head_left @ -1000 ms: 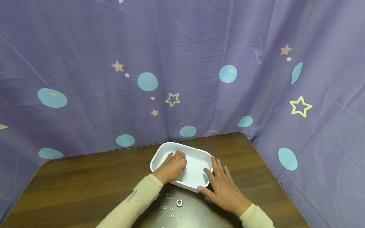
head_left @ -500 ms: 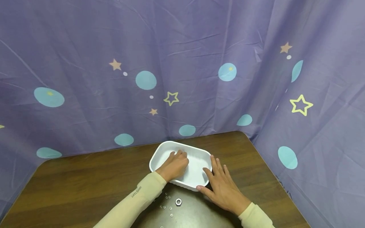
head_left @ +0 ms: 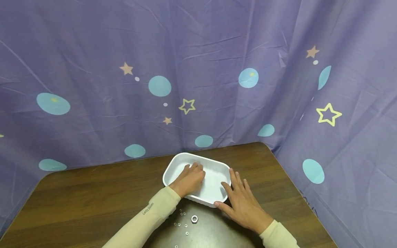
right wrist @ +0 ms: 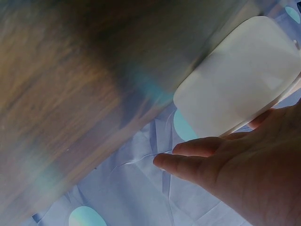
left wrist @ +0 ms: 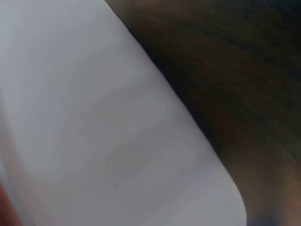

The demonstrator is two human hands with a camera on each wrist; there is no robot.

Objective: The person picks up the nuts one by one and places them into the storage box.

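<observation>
Rn L hand point(head_left: 188, 179) sitting inside white rect. tray point(head_left: 213, 179), fingers curled, can't tell if holding; R hand point(head_left: 243, 204) touching tray, fingers wide; L sleeve point(head_left: 150, 217) poss. scattering small nuts point(head_left: 179, 224) if dragging.

In the head view, a soft, even light is falling on the purple curtain point(head_left: 211, 69), and its folds are making mild shadows. A pale glare is shining on the near part of the table point(head_left: 93, 199), while the white tray point(head_left: 212, 179) is looking bright. Toward the left edge, the printed circles point(head_left: 53, 103) are appearing stretched. The left wrist view is looking dim and strongly blurred. In the right wrist view, bluish reflections are spreading on the table.
</observation>
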